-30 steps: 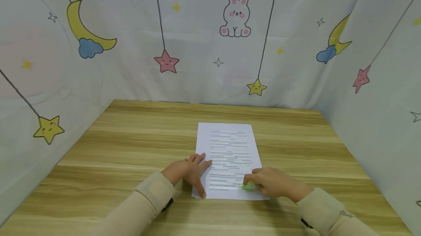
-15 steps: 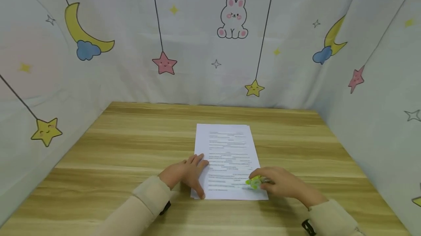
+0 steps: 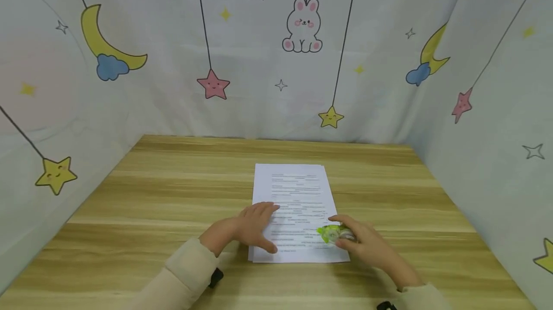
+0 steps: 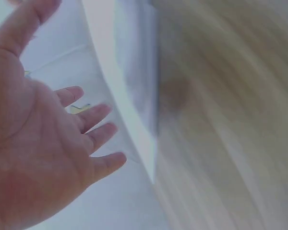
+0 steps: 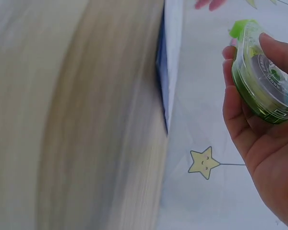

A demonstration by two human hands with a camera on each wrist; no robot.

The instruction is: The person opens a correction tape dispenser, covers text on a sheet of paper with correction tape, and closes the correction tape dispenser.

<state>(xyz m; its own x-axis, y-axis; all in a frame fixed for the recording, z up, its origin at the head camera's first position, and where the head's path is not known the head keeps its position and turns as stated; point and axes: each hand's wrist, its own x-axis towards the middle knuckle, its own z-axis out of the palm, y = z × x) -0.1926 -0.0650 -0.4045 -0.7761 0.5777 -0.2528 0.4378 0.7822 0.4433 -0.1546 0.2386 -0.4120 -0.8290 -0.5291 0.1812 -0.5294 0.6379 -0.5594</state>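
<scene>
My right hand [image 3: 365, 243] grips a green, see-through correction tape dispenser [image 5: 261, 72], with the thumb on one side and the fingers on the other. In the head view the correction tape is over the lower right part of a printed sheet [image 3: 298, 247]. My left hand [image 3: 250, 226] hovers over the sheet's lower left edge, palm down and fingers spread. The left wrist view shows that palm [image 4: 38, 139] raised off the paper, holding nothing. White strips break up the printed lines on the sheet.
The paper lies on a wood-grain table [image 3: 181, 180], with a second sheet's edge peeking out under it. White curtains [image 3: 250, 51] printed with stars, moons and a rabbit enclose the table at the back and on both sides.
My right hand has lifted the correction tape off the paper and turned it so that more of it shows. My left hand has risen off the sheet's edge and moved slightly inward.
</scene>
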